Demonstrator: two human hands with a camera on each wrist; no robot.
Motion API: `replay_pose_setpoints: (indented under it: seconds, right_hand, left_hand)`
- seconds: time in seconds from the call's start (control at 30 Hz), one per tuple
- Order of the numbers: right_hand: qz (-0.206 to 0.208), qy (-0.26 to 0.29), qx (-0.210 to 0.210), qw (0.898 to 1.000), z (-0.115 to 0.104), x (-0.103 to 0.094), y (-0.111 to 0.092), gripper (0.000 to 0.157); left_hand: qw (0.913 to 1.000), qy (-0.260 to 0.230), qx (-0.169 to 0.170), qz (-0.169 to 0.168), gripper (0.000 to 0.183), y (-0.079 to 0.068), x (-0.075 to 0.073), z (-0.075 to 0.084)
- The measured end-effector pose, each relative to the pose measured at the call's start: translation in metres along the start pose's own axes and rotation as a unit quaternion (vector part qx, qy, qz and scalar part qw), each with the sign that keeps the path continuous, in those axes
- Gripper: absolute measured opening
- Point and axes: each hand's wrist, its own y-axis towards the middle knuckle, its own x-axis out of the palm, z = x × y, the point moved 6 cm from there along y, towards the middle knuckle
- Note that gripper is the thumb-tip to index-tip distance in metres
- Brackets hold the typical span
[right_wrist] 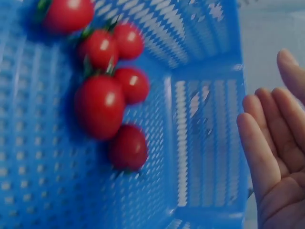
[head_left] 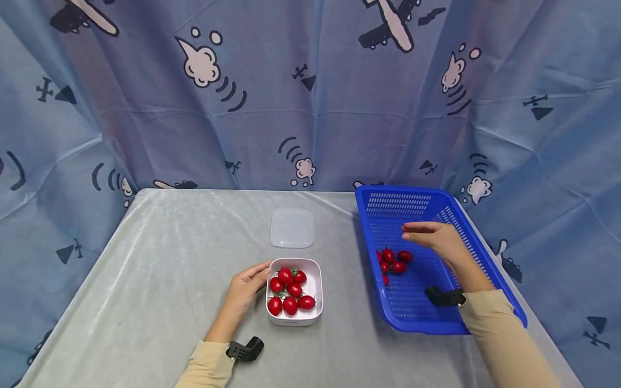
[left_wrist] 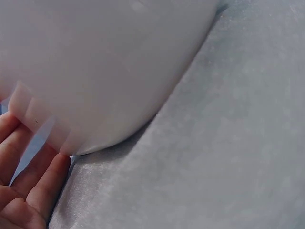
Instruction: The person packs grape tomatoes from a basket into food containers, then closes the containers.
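Note:
A white square container [head_left: 317,277] with several red cherry tomatoes [head_left: 294,290] in it stands on the table. My left hand [head_left: 245,288] touches its left side with extended fingers; in the left wrist view the fingertips [left_wrist: 62,162] rest against the pale wall. Over the blue basket [head_left: 412,318] hovers my right hand [head_left: 439,242], its fingers stretched out and thumb apart. Nothing lies in that palm in the right wrist view. Below it, several more cherry tomatoes [right_wrist: 100,107] with green stems sit toward the basket's left side.
A translucent lid [head_left: 292,228] lies flat behind the white container. The grey-white cloth [head_left: 170,258] covers the table, and a blue patterned curtain [head_left: 271,97] hangs along the back and sides. The basket's raised walls stand around the right hand.

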Motion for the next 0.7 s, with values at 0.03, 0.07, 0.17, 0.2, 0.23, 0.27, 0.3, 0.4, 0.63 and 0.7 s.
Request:
replay_pose_setpoints:
  seconds: [0.03,0.07,0.17,0.2,0.23,0.27,0.3,0.4,0.63,0.7]
  right_hand:
    - [-0.004,-0.006,0.006,1.000,0.003,-0.001,0.001,0.064]
    - [-0.007,-0.011,0.013,1.000,0.007,-0.002,0.002,0.066]
    - [-0.012,-0.019,0.031,0.999,0.017,-0.004,0.005,0.072]
    - [-0.013,-0.019,0.036,0.999,0.020,-0.004,0.006,0.073]
    - [-0.016,-0.020,0.040,0.999,0.023,-0.004,0.008,0.074]
    - [-0.017,-0.023,0.044,0.999,0.026,-0.005,0.009,0.075]
    - [-0.018,-0.024,0.047,0.998,0.028,-0.005,0.010,0.076]
    - [-0.028,-0.016,0.061,0.998,0.036,-0.006,0.014,0.078]
    - [-0.066,-0.012,0.105,0.992,0.052,-0.003,0.017,0.072]
    - [-0.069,-0.010,0.112,0.991,0.055,-0.003,0.017,0.069]
  left_hand:
    - [1.0000,-0.001,0.001,0.000,0.036,0.000,0.000,0.000]
    - [1.0000,0.001,0.004,0.001,0.036,0.000,0.000,0.000]
    - [1.0000,-0.003,0.003,0.000,0.036,0.000,0.000,0.000]
    - [1.0000,-0.003,0.002,-0.001,0.036,0.000,0.000,0.000]
    - [1.0000,0.001,0.003,-0.002,0.036,0.000,0.000,-0.001]
    - [1.0000,0.002,0.003,-0.003,0.036,0.000,0.000,-0.001]
    - [1.0000,0.001,0.001,-0.002,0.036,0.000,0.000,-0.001]
    - [1.0000,0.004,0.002,-0.001,0.036,0.001,-0.001,0.000]
    - [1.0000,0.002,-0.009,0.000,0.035,0.001,-0.001,-0.003]
    - [0.9999,-0.001,-0.011,0.000,0.035,0.001,-0.001,-0.003]
